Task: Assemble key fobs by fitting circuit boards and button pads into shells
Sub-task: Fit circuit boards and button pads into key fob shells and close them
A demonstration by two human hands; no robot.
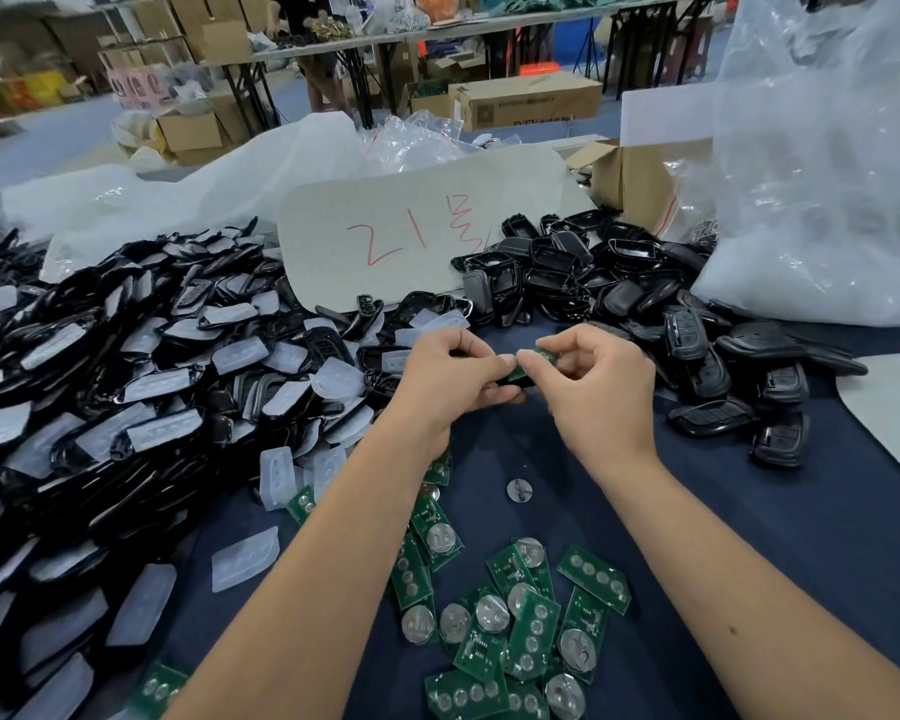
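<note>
Loose circuit boards nearest; our left hand grips a black shell, right hand pinches a green board over it. Next: seat board squarely.

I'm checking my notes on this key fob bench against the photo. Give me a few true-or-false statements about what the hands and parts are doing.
1. Both hands hold a green circuit board between them. True: left hand, right hand.
2. Loose circuit boards lie near the forearms. True.
3. The white card carries blue writing. False: the marks are red.
4. The pile of shells with pads is on the right. False: on the left.
</note>
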